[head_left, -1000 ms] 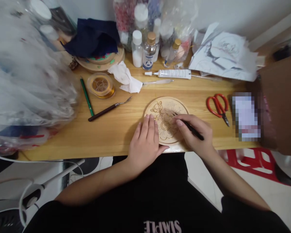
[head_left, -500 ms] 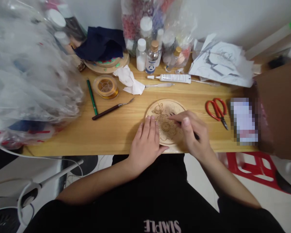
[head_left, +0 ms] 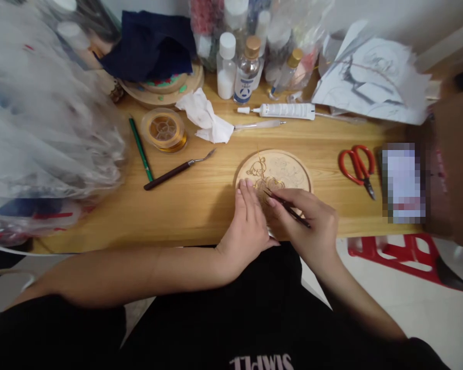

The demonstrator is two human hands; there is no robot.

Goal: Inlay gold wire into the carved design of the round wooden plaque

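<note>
My left hand (head_left: 247,228) lies with fingers stretched out over the left front part of a round wooden board (head_left: 306,172). Pencil lines and gold wire outlines (head_left: 257,167) show on the board, with a loose wire end rising at its top. In a pinch, my right hand (head_left: 312,218) grips dark slim tweezers (head_left: 296,214), their tips close to the wire near the board's middle, beside my left fingertips. Both hands cover the board's lower part.
Left of the board lie a dark-handled palette knife (head_left: 170,174), a green pencil (head_left: 140,149) and a spool of gold wire (head_left: 164,129). Behind are a tissue (head_left: 206,117), a white tube (head_left: 287,111) and bottles (head_left: 244,77). Red-handled pliers (head_left: 358,165) and a phone (head_left: 404,182) lie right.
My right hand has moved lower on the board, and the tweezers show more clearly. My left hand stays on the board, its fingers closer to the tweezer tips. The camera view has shifted.
</note>
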